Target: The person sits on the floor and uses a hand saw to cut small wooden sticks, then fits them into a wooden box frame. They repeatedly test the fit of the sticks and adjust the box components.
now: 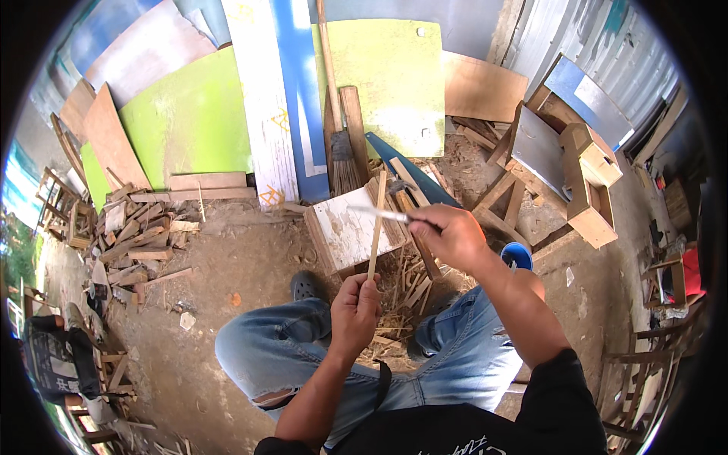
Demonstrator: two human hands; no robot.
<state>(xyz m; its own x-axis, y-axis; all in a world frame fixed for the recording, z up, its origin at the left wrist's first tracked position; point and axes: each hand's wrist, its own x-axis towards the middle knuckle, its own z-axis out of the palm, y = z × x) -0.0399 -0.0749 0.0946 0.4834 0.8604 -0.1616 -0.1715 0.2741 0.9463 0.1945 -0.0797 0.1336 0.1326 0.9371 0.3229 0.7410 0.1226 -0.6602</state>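
My left hand (356, 312) is closed round the lower end of a thin pale wooden stick (377, 227), which points up and away from me. In my right hand (453, 236) is the dark handle of a knife (383, 213). Its blade reaches left and crosses the stick near its upper part; whether the two touch I cannot tell. Below and beyond them stands a low wooden block (343, 227) with a worn white top. Wood shavings and thin strips (394, 322) lie on the floor between my feet.
A handsaw (413, 171) and a broom (345, 163) lean beyond the block. Near my right knee stands a blue container (517, 256). Scrap wood (136, 239) is piled at the left, and a wooden box frame (588, 186) at the right. Another person (64, 356) is at the far left.
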